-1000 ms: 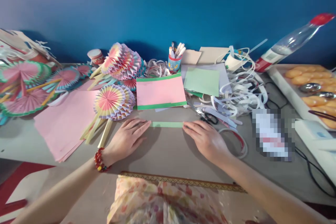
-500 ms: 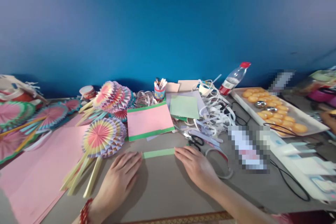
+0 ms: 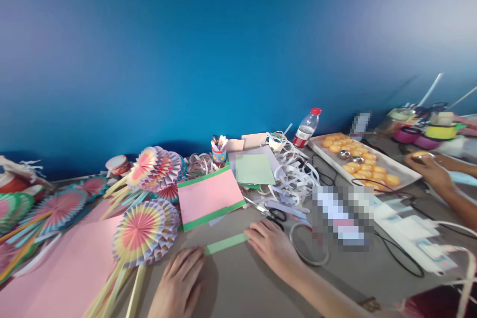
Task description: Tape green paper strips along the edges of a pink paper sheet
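A light green paper strip (image 3: 227, 244) lies on the grey table between my two hands. At its left end rests my left hand (image 3: 182, 278), palm down with fingers stretched out over the tip. My right hand (image 3: 275, 251) lies palm down too, its fingertips touching the strip's other end. Behind the strip is a pink sheet with green bands (image 3: 210, 196) along its long edges. Black-handled scissors (image 3: 276, 214) are just beyond my right hand. Pleated paper fans (image 3: 143, 231) on pale sticks lie left of my left hand.
Pink paper (image 3: 74, 263) covers the left side. White paper strips (image 3: 298, 174) are heaped behind the scissors. A roll of tape (image 3: 298, 253), a power strip (image 3: 413, 243) with cables and a tray of yellow balls (image 3: 404, 174) lie rightward. Another person's hand (image 3: 434, 171) holds a shiny ball.
The view has turned rightward, bringing in the other person's hand and more containers. My hands stay at the strip's ends, and the strip appears more tilted, its right end higher.
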A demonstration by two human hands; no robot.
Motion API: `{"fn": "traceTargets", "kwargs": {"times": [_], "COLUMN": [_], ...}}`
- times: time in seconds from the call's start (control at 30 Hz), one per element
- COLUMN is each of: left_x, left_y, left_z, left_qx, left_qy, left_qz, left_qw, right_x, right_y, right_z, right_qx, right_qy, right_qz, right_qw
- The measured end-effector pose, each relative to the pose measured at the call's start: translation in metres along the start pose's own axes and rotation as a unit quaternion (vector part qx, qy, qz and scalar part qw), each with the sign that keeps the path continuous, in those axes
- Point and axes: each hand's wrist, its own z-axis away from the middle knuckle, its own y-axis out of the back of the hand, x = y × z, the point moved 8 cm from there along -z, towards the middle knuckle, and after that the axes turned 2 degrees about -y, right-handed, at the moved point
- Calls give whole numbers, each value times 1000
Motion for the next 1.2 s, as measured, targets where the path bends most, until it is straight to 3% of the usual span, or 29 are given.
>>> {"fn": "traceTargets", "kwargs": {"times": [0.17, 0.33, 0.53, 0.73, 0.87, 0.97, 1.03, 1.1, 1.17, 1.2], "left_x": [-7, -8, -4, -1, 1, -1, -6, -15, -25, -31], "left_y": [2, 10, 10, 10, 6, -5, -12, -17, -17, -14], "left_z": [0, -10, -32, -43, -45, -41, -35, -30, -30, -33], "left_qx": [34, 40, -30, -35, -24, -4, 26, 67, 89, 84], "left_qy": [36, 164, 291, 315, 324, 353, 393, 428, 439, 430], "left_qz": [70, 225, 372, 412, 439, 496, 540, 582, 602, 593], "left_qw": [996, 960, 881, 854, 838, 793, 744, 688, 661, 676], "right_x": [-7, -8, 17, 31, 40, 37, 30, 24, 35, 50], "right_y": [-1, 15, 19, 6, 0, -2, -1, 5, 19, 29], "right_z": [-5, 3, 14, 22, 24, 31, 38, 44, 47, 46], "right_qx": [-30, -46, -86, -102, -77, -79, -107, -146, -148, -119], "right_qy": [70, 47, -80, -144, -188, -206, -189, -152, -119, -116], "right_qz": [-8, -139, -393, -552, -575, -582, -582, -558, -469, -387], "right_qw": [997, 988, 912, 815, 792, 783, 784, 803, 863, 907]}}
